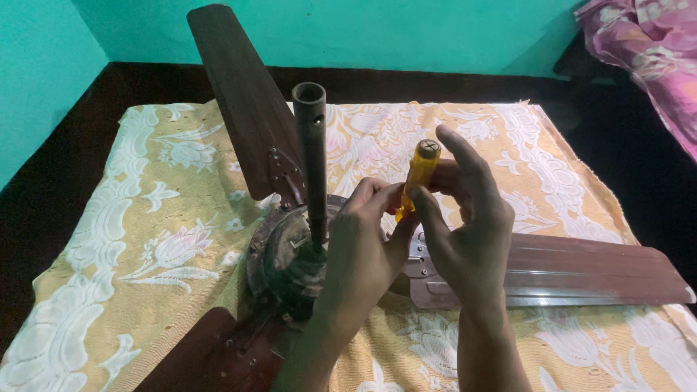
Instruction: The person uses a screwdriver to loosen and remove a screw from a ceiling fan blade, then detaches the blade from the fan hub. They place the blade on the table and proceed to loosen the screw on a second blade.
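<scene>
While the ceiling fan point(290, 254) is lying on the floral cloth point(145, 218), both hands, left hand point(363, 247) and right hand point(465, 225), are grasping the yellow screwdriver handle point(420, 174), upright above the hub.

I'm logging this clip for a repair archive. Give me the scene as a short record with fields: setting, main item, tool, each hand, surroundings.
setting: floor with a yellow floral cloth spread by a teal wall
main item: brown ceiling fan lying on the cloth, its downrod standing upright, three blades spread out
tool: screwdriver with yellow handle, upright beside the motor hub
left hand: fingers on the lower handle
right hand: fingers wrapped around the handle
surroundings: pink patterned fabric at upper right
</scene>
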